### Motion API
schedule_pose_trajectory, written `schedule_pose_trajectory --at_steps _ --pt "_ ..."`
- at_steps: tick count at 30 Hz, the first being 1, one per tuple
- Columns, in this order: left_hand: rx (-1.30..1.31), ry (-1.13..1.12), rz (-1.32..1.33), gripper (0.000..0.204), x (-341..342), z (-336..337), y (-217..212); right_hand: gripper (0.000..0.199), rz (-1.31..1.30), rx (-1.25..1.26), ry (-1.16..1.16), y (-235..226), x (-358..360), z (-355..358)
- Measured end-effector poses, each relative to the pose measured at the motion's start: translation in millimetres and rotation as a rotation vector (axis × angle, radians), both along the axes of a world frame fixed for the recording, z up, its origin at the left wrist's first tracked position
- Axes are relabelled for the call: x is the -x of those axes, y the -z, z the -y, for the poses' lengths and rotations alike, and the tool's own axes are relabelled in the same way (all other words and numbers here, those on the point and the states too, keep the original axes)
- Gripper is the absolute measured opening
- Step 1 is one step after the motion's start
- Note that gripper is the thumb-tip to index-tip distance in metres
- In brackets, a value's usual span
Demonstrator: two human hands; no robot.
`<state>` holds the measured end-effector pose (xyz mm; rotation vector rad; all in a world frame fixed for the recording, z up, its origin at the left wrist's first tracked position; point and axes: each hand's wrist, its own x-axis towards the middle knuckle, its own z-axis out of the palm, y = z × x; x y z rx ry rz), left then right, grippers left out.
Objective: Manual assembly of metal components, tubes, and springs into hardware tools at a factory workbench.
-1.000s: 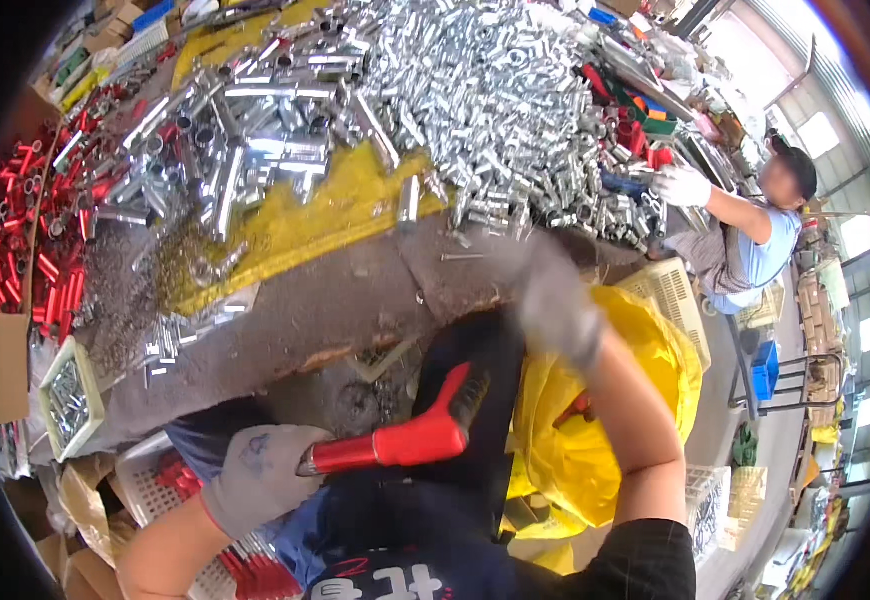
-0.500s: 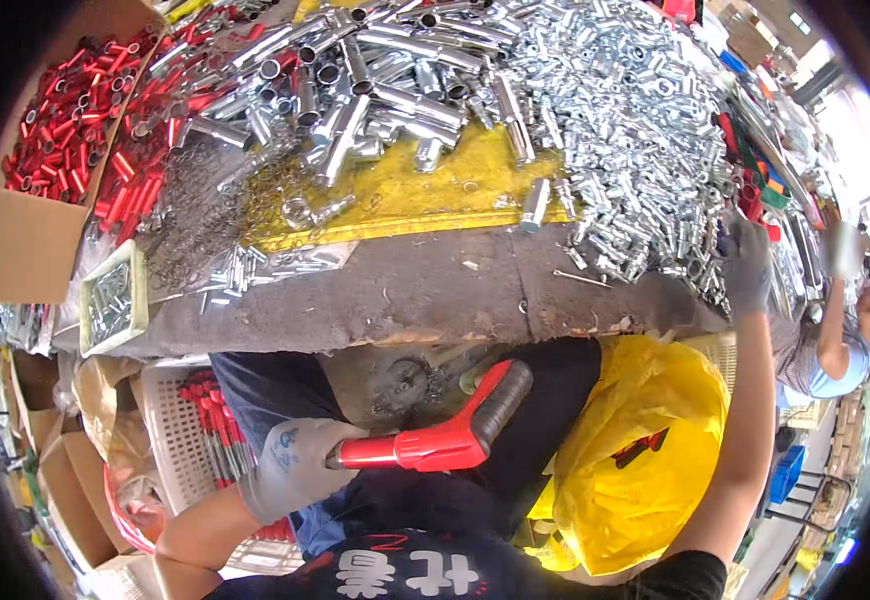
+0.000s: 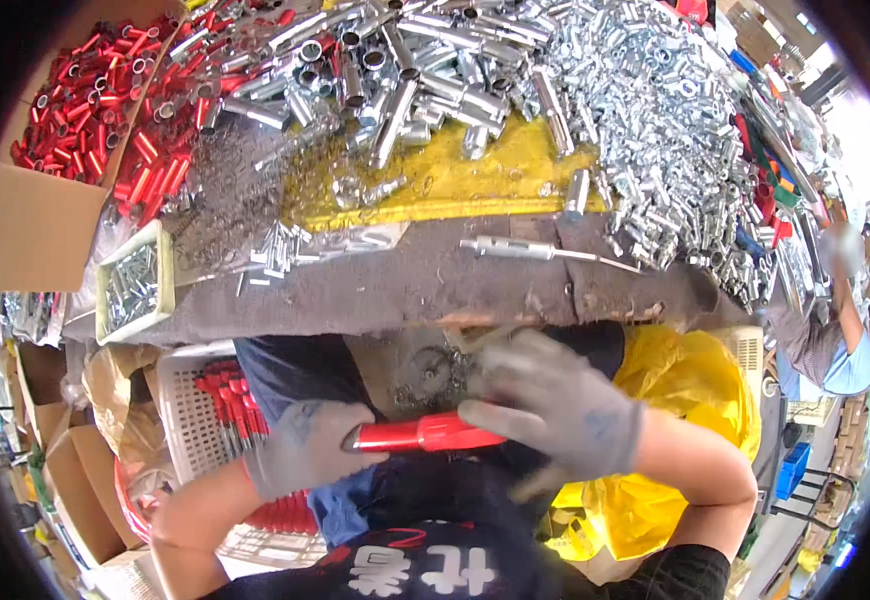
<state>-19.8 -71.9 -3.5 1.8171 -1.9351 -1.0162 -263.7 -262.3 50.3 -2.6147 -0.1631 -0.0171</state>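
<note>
My gloved left hand (image 3: pixel 313 446) is closed round the left end of a red pistol-shaped tool (image 3: pixel 420 434), level in front of my body. At the tool's right end is my gloved right hand (image 3: pixel 560 405), which hides the angled grip. Its thumb side lies against the red body; the other fingers are smeared by motion. Beyond the hands, a slim metal tool with a long thin rod (image 3: pixel 515 248) lies near the front of the bench.
Loose metal sleeves (image 3: pixel 445 70) and small fittings (image 3: pixel 655 120) heap the bench (image 3: pixel 405 285). Red tubes fill a cardboard box (image 3: pixel 35 230) at left, near a small parts tray (image 3: pixel 135 290). A white basket (image 3: pixel 185 400) and yellow bag (image 3: pixel 690 400) flank my legs. Another person (image 3: pixel 840 350) is at far right.
My right hand has come from the bench's right side to the red tool. The rodded metal tool now lies on the bench front. My left hand keeps its hold.
</note>
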Motion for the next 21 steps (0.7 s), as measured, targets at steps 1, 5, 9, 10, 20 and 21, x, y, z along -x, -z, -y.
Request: schedule_pose_trajectory --at_steps 1,5,9,10,20,21 --pt "0.132 0.056 0.071 0.024 4.5 9.2 -5.5 0.075 0.050 -0.001 0.099 21.9 5.9 -20.8" --pt "0.545 0.114 0.500 0.017 -5.2 46.1 3.2 0.039 -0.347 -1.541 0.749 69.0 5.4 -54.3" --pt "0.434 0.168 0.368 0.014 2.5 51.2 -18.4 0.039 -0.151 -0.894 0.484 42.1 12.2 -38.9" --pt "0.304 0.143 0.247 0.012 5.0 47.4 -28.8 0.043 -0.091 -0.325 0.311 22.4 9.5 -28.4" --pt "1.139 -0.832 -0.351 0.066 21.5 74.4 -22.9 0.070 0.236 -1.320 0.792 38.5 21.1 -48.3" --pt "0.906 -0.762 -1.138 0.063 29.7 70.7 -37.5 0.071 0.284 -1.190 0.645 34.7 17.9 -39.5"
